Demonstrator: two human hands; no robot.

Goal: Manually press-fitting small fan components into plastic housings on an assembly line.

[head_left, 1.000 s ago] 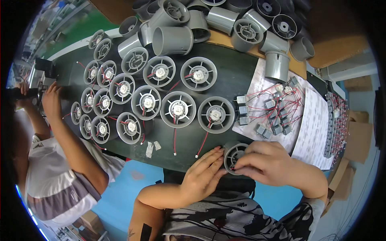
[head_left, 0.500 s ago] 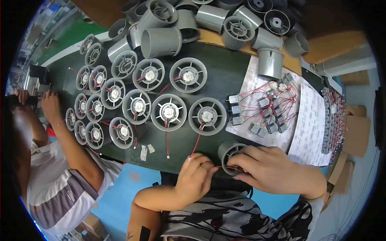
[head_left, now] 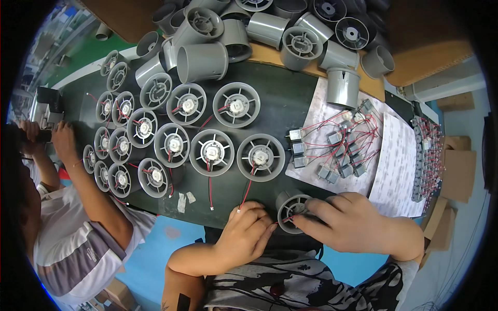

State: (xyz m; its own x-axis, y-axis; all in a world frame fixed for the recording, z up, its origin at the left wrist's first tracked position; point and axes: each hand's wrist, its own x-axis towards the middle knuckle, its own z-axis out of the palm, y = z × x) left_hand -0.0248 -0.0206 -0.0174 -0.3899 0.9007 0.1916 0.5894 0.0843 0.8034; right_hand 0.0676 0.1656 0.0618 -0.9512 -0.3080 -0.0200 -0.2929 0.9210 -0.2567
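My left hand (head_left: 245,232) is closed with its fingertips pinched on a thin red wire (head_left: 282,221) at the near edge of the table. The wire runs into a grey cylindrical plastic housing (head_left: 282,201) in front of me. My right hand (head_left: 345,220) grips this housing from the right, its fingers over the rim and partly inside the opening. Those fingers hide part of the interior. Just beyond the left hand lies the wire end of a grey spoked housing (head_left: 261,157) with a pale motor in its centre.
Rows of similar housings (head_left: 211,152) with red leads cover the table leftward. Small square motors (head_left: 335,138) with red wires lie on paper at right. Empty grey housings (head_left: 202,62) are heaped at the back. A co-worker's arm (head_left: 96,192) reaches in at left.
The view has shifted slightly, moving the scene a little left and down. My right thumb and fingers have moved nearer the wire at the housing's opening. The left hand keeps its pinch.
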